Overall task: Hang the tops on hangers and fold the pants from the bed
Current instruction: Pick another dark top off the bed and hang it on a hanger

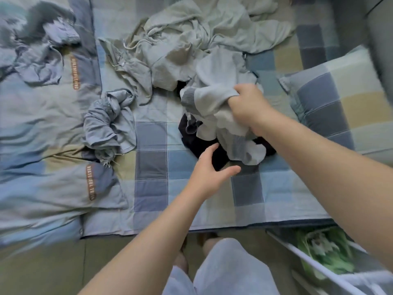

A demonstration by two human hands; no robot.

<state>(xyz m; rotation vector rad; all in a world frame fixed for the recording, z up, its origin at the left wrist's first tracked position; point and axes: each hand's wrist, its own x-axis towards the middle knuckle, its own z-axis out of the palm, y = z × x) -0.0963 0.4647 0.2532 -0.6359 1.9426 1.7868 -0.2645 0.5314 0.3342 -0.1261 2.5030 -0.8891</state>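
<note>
A bed (151, 167) with a checked sheet in blues, greys and pale yellow fills most of the view. A rumpled duvet (42, 128) of the same pattern, bearing two orange labels, covers its left side. A matching checked pillow (340, 99) lies at the right edge. At the top centre sprawls a heap of beige drawstring clothing (180, 39), its cords trailing loose.

Just below that heap, near the middle of the bed, a light grey sweatshirt (217, 81) with a darker ribbed cuff is bunched up and partly lifted. Under it lies a black garment (200, 145), showing at the left and right of the sweatshirt's hanging folds. A crumpled blue-grey garment (108, 122) sits to the left, at the duvet's edge, well apart from the sweatshirt. Another blue-grey piece (40, 60) lies on the duvet at the upper left.

At the lower right, off the bed, a white rack (297, 251) holds something green and white (323, 252), blurred.

The right hand (248, 105) grips a bunch of the sweatshirt, fingers curled into the fabric. The left hand (208, 169) is spread, thumb apart, fingertips at the black garment; whether they touch it I cannot tell.
</note>
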